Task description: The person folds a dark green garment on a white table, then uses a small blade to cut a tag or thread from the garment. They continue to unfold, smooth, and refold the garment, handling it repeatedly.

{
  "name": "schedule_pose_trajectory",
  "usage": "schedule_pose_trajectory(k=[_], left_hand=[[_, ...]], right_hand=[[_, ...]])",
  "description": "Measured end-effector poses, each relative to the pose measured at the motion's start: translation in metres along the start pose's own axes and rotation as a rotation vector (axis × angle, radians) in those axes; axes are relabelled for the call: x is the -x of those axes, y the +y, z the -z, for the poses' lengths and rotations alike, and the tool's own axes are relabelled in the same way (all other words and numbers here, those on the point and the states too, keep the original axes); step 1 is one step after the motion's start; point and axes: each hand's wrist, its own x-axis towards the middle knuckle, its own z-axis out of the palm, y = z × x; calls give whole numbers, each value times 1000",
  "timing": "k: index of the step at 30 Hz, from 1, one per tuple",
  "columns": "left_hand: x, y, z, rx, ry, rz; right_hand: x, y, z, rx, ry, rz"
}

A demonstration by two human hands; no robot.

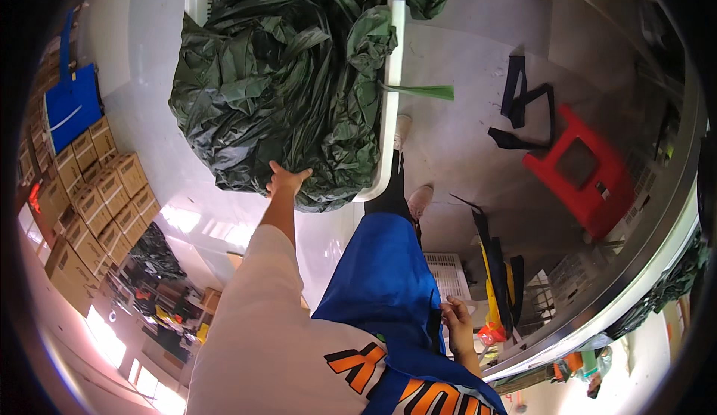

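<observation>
A big heap of dark green plastic film [284,79], crumpled into folds, fills and overhangs a white crate [391,116] in front of me. My left hand [287,180] rests on the near side of the heap, its thumb and a finger spread apart against the plastic. Down at my right side, my right hand [457,319] hangs beside my blue apron [381,265]. Its fingers are loosely bent and slightly apart, with nothing seen in them. A flat green strip [426,91] sticks out over the crate's right rim.
Stacked cardboard boxes [104,206] and a blue sheet-like item [73,109] stand to the left. Black straps [515,101] lie on the floor at right, near a red plastic stool [586,172]. A long metal-edged table [642,280] curves along the right.
</observation>
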Motion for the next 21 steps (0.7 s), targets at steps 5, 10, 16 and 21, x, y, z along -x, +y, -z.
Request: schedule_pose_trajectory(k=[5,10,16,21], left_hand=[[3,-14,-9,486,-99,-324],[86,-25,90,1182,-460,-317],[231,-80,207,1364,-648,-490],[371,-114,286,1467,-830,-693]], right_hand=[[-11,-25,-6,169,-21,87],[-6,-97,-46,201,-174,287],[23,-174,-117,226,-538,444],[117,-217,-177,898,-558,1330]])
